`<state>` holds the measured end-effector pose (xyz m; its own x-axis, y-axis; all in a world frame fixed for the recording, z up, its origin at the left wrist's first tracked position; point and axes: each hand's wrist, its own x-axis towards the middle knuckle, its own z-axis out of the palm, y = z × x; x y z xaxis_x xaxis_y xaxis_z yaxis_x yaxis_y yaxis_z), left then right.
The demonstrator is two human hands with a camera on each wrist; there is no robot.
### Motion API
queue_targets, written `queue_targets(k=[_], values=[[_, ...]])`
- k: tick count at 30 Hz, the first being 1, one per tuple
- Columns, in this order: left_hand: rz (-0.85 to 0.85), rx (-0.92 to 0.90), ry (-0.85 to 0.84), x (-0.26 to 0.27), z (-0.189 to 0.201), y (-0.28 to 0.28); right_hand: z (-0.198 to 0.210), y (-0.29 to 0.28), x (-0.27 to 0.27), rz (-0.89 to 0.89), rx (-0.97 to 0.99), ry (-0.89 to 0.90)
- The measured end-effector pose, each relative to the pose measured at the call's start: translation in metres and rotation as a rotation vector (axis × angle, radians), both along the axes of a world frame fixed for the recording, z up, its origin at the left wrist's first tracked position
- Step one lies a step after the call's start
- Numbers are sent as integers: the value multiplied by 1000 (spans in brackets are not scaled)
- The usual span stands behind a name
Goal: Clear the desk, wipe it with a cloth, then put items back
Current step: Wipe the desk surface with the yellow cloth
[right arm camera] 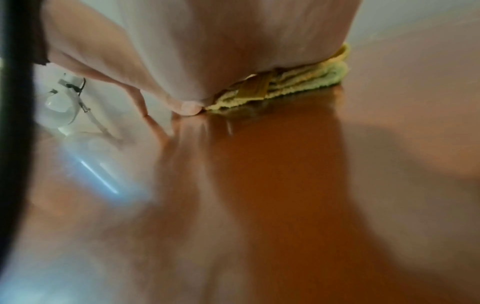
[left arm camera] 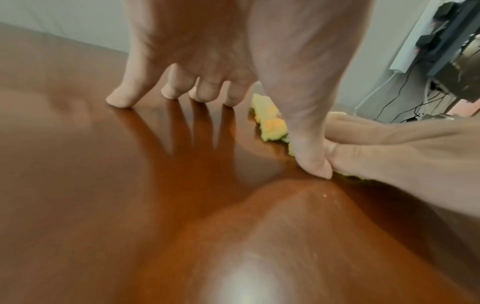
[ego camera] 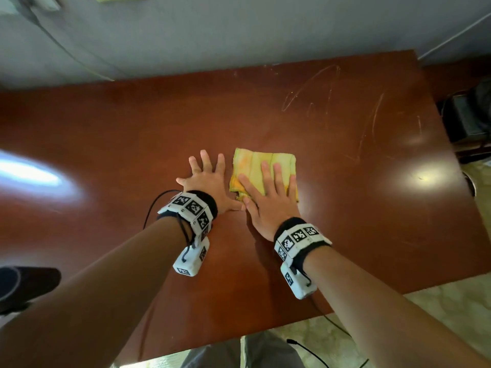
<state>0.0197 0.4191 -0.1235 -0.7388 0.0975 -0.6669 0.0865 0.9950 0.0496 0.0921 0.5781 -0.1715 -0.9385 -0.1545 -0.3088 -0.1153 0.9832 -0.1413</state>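
Note:
A folded yellow-green cloth [ego camera: 261, 166] lies on the reddish-brown desk [ego camera: 132, 134], a little right of its middle. My right hand [ego camera: 271, 192] presses flat on the cloth with straight, spread fingers. My left hand [ego camera: 207, 179] lies flat on the bare wood just left of the cloth, fingers spread, its thumb touching my right thumb. In the left wrist view the left fingertips [left arm camera: 116, 100] touch the desk and the cloth [left arm camera: 270, 121] shows past the thumb. The right wrist view shows the folded cloth [right arm camera: 298, 82] under my palm.
Faint scratch marks [ego camera: 326, 102] cross the desk's far right. A grey wall [ego camera: 239, 30] runs along the far edge. A dark box with cables [ego camera: 467, 115] sits beyond the right edge. The near edge drops to a tiled floor [ego camera: 438, 309].

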Motion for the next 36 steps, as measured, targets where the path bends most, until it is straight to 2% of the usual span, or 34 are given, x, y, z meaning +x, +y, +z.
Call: queue_targets(k=[4,7,12,18,21,24,29,36], values=[[-35,-19,-13,-1,4,-3,0,-11,-14,129,7,7],[-5,-1,-6,0,4,-3,3,-19,-33,93,5,-7],[-10,-3,-24,-1,3,-6,5,-13,-87,-141,-25,-4],[-36,-13,-23,-2,0,-5,10,62,-112,-554,27,-80],[-29,-14,-21,-3,0,-4,10,57,-112,-591,28,-107],[-17,-7,-20,-3,1,-4,12,23,-103,-515,-2,-75],[-14,5,13,-1,-2,-6,3,-39,-50,-97,-28,25],[62,66,48,-2,5,-9,-5,-23,-37,116,-32,80]])
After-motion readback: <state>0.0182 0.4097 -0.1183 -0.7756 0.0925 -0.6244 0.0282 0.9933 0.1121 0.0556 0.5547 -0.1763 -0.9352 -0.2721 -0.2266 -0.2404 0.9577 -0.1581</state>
